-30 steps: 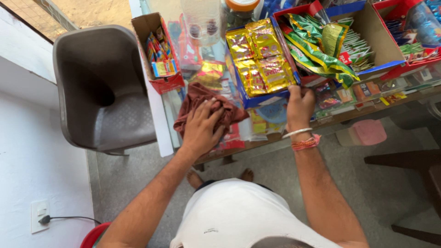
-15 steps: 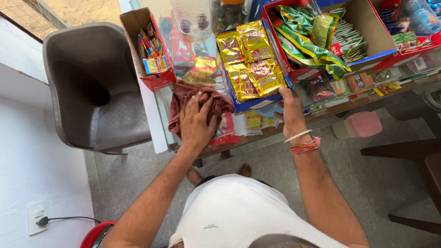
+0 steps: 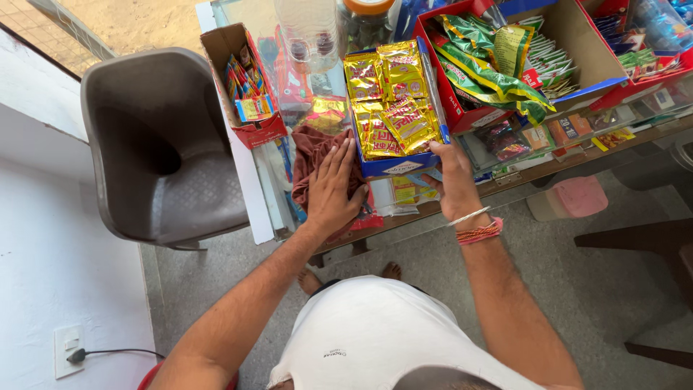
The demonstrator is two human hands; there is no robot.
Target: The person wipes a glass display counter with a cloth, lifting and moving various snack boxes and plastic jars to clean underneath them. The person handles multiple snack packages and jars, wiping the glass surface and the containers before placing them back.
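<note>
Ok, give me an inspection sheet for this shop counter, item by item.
Surface: glass counter, crowded.
Job's things: maroon cloth lies flat; blue box of gold sachets beside it.
Clutter: small carton of sweets, red box of green packets, plastic jars.
Grippers: left hand flat on cloth; right hand grips the blue box's near edge.
Cables: black cord at wall socket.
Surroundings: grey plastic chair, pink stool.
</note>
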